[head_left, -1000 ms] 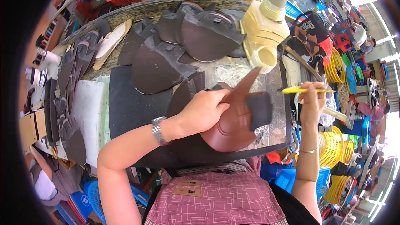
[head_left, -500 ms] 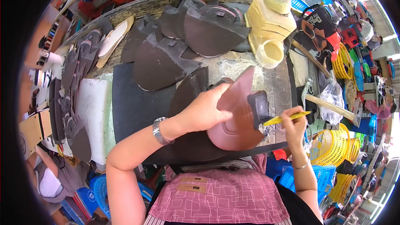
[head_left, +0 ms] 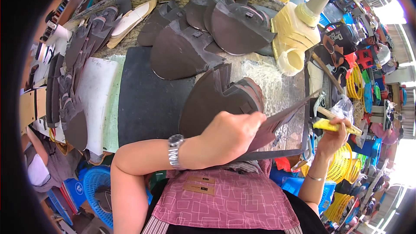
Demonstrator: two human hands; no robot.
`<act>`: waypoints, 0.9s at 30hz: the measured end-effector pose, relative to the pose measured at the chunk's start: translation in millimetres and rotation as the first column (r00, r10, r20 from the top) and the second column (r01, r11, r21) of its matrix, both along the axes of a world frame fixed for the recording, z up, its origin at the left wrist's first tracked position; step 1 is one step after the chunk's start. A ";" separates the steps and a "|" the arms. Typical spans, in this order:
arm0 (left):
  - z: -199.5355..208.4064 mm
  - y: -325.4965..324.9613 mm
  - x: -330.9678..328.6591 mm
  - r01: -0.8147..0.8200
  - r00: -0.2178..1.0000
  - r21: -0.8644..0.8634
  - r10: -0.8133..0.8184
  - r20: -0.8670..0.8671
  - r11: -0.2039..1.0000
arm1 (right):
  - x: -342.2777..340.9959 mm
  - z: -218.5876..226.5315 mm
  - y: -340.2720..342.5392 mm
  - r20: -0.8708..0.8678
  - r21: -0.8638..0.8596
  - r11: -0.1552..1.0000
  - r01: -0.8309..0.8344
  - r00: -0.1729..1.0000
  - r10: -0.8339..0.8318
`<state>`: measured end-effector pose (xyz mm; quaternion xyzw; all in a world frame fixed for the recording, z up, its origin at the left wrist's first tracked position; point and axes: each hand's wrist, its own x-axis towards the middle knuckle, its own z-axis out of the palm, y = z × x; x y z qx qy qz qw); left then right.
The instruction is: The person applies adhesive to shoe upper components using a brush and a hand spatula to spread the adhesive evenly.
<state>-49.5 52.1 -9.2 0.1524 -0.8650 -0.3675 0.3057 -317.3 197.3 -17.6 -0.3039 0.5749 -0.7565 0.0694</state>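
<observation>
My left hand (head_left: 232, 136), with a metal-banded watch at the wrist, pinches the edge of a curved brown leather-like piece (head_left: 279, 125). The piece is tilted up nearly edge-on over the front right of the worktable. Beneath and left of it lies a pile of similar dark brown pieces (head_left: 208, 104). Off the table's right edge, my right hand (head_left: 333, 143) is closed on a flat yellow tool (head_left: 325, 124). The tool is apart from the piece, and blur hides its exact kind.
A cream, glue-crusted container (head_left: 299, 28) stands at the back right. More dark cut pieces (head_left: 182, 54) lie at the back, beside a black mat (head_left: 147, 99). A wooden-handled hammer (head_left: 342, 119) sits at the right, above yellow baskets (head_left: 340, 164).
My left hand has tipped the brown piece from lying face up to nearly edge-on. My right hand has moved right with the yellow tool, away from the piece. The view has shifted slightly.
</observation>
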 end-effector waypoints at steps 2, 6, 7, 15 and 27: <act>28.3 -18.0 10.5 -0.152 0.980 -0.008 0.149 -0.129 0.988 | -5.7 1.8 12.1 -0.019 0.071 0.996 -0.058 0.998 0.059; 70.1 -41.0 47.5 -0.303 0.951 0.043 0.305 -0.054 0.952 | 7.7 3.1 1.0 0.143 0.056 0.979 -0.195 0.972 0.186; 75.8 -42.8 52.5 -0.277 0.952 0.257 0.301 -0.061 0.926 | 11.4 3.0 -4.5 0.179 0.039 0.965 -0.259 0.952 0.248; 48.4 -33.9 55.8 -0.442 0.876 -0.091 0.407 -0.258 0.893 | 99.8 25.4 -59.7 0.156 0.159 0.765 -0.625 0.781 0.605; 45.3 -11.0 28.4 0.091 0.996 0.693 -0.073 -0.056 0.715 | 126.7 58.7 -59.1 0.377 0.411 0.435 -0.801 0.584 0.719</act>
